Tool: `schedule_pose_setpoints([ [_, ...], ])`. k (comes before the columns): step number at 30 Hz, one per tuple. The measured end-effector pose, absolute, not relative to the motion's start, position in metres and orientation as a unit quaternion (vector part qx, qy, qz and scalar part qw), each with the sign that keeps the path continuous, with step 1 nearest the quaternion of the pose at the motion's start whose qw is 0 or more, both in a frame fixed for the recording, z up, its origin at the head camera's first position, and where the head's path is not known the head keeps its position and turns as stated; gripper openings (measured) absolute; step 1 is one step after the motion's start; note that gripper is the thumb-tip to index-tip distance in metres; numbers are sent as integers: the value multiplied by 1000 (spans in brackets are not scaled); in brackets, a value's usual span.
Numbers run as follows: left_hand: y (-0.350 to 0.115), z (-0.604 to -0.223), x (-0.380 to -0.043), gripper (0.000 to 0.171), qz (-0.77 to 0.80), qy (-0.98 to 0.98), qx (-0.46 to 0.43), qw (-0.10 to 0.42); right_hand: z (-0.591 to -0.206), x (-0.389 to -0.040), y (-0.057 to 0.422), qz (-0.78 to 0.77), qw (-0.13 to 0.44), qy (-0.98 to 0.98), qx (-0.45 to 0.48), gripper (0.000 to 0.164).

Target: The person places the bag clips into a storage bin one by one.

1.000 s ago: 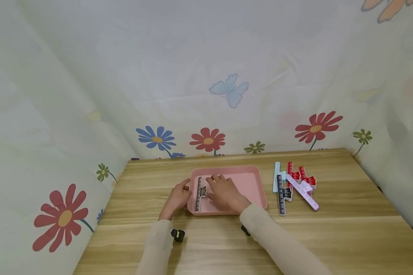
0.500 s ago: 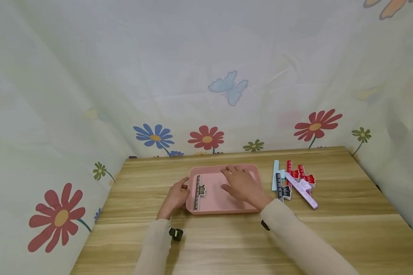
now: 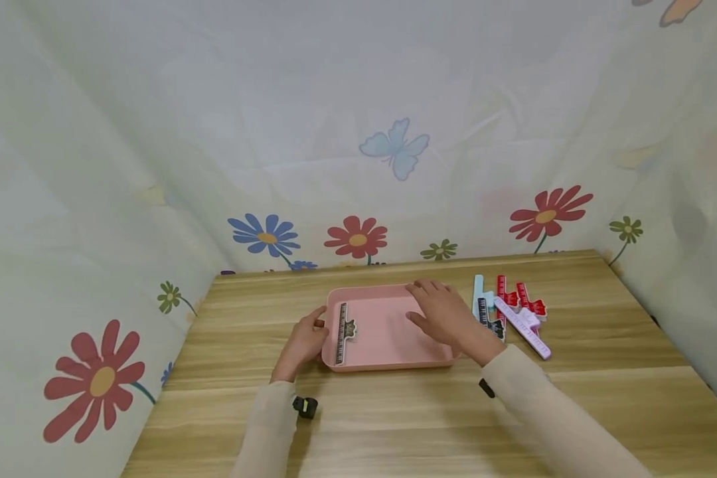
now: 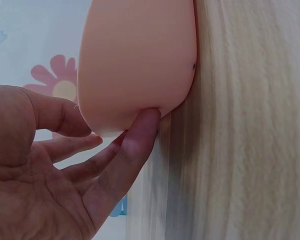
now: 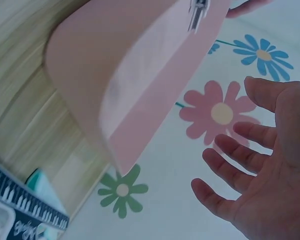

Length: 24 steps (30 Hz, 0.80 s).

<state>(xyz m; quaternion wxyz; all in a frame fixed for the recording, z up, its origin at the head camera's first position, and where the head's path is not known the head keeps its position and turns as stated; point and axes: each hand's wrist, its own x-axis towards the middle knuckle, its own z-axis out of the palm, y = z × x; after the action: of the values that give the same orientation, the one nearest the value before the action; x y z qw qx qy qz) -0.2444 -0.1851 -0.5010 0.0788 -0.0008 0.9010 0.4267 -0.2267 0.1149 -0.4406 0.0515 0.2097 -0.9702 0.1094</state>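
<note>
A shallow pink tray [image 3: 382, 335] is set on a wooden table [image 3: 364, 418], its left end held between the bent fingers and thumb of the left hand [image 3: 305, 340]. Inside, near the left wall, a black clip [image 3: 342, 332] is laid lengthwise. The right hand [image 3: 448, 315], released and loosely spread, is held above the tray's right end. Farther right, light blue, black, red and lilac clips [image 3: 521, 325] are heaped.

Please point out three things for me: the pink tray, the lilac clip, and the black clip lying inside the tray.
Pink tray [image 3: 382, 335], head view: bare floor.
Lilac clip [image 3: 521, 327], head view: middle of its long bar.
Black clip in the tray [image 3: 342, 334], head view: middle of its bar.
</note>
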Motion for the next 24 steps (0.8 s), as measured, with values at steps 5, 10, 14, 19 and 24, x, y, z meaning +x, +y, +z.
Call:
schedule_pose_setpoints([
  [5,-186,-502,-244,58,431,899,-2,77,-443,-226,129,114,51,-972,201,62],
  [10,-186,-504,-244,58,446,891,-4,81,-441,-223,147,110,56,-974,190,62],
  [14,-186,-505,-244,58,449,890,-5,82,-441,-221,163,112,57,-976,178,60],
  [19,-186,-505,-244,58,449,890,-5,80,-443,-220,181,112,52,-978,167,61],
  [24,-187,-506,-245,58,447,891,-7,78,-445,-217,194,103,55,-979,166,60],
])
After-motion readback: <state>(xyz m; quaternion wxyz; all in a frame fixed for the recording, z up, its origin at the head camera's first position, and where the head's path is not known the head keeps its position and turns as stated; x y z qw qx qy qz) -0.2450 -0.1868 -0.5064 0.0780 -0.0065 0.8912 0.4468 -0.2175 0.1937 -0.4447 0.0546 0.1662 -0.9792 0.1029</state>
